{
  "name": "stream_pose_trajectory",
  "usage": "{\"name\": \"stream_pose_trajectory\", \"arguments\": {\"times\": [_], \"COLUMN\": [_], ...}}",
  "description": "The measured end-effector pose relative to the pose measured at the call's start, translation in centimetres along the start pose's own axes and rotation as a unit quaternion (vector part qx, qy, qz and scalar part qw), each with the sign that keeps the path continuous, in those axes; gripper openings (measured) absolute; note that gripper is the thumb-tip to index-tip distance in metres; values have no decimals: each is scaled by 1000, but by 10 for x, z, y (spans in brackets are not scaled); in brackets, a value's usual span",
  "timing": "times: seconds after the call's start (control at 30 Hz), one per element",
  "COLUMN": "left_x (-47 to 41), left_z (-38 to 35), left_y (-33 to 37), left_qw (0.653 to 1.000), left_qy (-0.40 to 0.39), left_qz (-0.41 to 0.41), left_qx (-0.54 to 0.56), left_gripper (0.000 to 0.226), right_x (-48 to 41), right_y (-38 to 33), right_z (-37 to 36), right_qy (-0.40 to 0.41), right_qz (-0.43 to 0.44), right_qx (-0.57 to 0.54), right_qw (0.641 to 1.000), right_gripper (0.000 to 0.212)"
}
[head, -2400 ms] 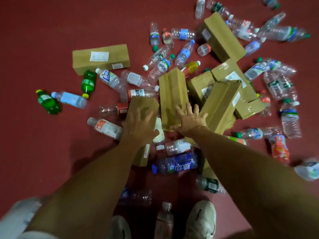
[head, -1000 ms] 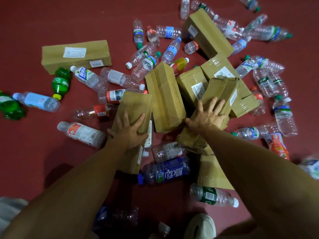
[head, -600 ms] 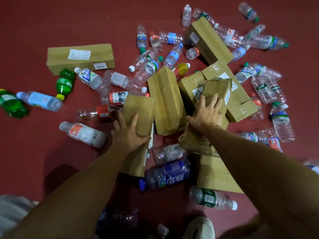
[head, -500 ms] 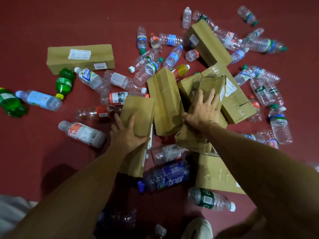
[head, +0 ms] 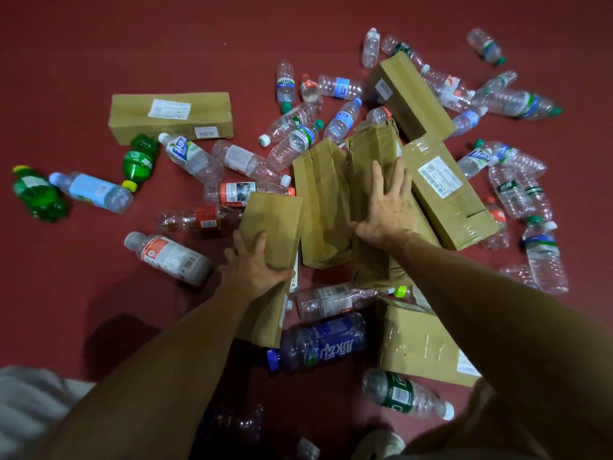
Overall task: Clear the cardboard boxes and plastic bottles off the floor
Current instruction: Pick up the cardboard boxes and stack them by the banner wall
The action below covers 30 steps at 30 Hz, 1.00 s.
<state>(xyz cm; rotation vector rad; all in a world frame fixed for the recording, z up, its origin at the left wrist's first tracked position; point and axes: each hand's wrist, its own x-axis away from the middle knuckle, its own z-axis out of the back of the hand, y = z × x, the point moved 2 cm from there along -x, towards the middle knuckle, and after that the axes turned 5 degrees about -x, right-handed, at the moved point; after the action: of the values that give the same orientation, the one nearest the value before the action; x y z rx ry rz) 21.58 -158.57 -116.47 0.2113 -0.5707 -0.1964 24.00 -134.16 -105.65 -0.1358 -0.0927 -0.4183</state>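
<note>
On the red floor (head: 99, 44), each hand's spread fingers press a cardboard box; boxes and bottles remain everywhere, clearing barely begun.

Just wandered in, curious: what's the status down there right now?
Left hand flat on one cardboard box, right hand flat on a crumpled box. Neither lifted. Plastic bottles crowd around both.

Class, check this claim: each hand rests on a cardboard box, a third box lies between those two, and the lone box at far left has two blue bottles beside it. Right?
One slip. In the head view, the bottles by the lone box are green, not blue. The left hand and right hand do rest on boxes, with a third box between.
</note>
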Motion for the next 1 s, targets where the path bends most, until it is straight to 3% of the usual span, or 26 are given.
{"name": "stream_pose_trajectory", "arguments": {"times": [0.2, 0.6, 1.0], "left_x": [-1, -1, 4], "left_z": [-1, -2, 1], "left_y": [0, 4, 9], "left_qw": [1000, 1000, 999], "left_qy": [0, -19, -24], "left_qz": [1, 16, 8], "left_qx": [6, 16, 27], "left_gripper": [113, 113, 112], "right_x": [2, 9, 14], "right_y": [16, 49, 51], "right_z": [-15, -34, -50], "right_qy": [-50, -141, -150], "right_qz": [-44, -97, -97], "right_qx": [-35, -117, -166], "right_qw": [997, 978, 970], "right_gripper": [112, 106, 96]}}
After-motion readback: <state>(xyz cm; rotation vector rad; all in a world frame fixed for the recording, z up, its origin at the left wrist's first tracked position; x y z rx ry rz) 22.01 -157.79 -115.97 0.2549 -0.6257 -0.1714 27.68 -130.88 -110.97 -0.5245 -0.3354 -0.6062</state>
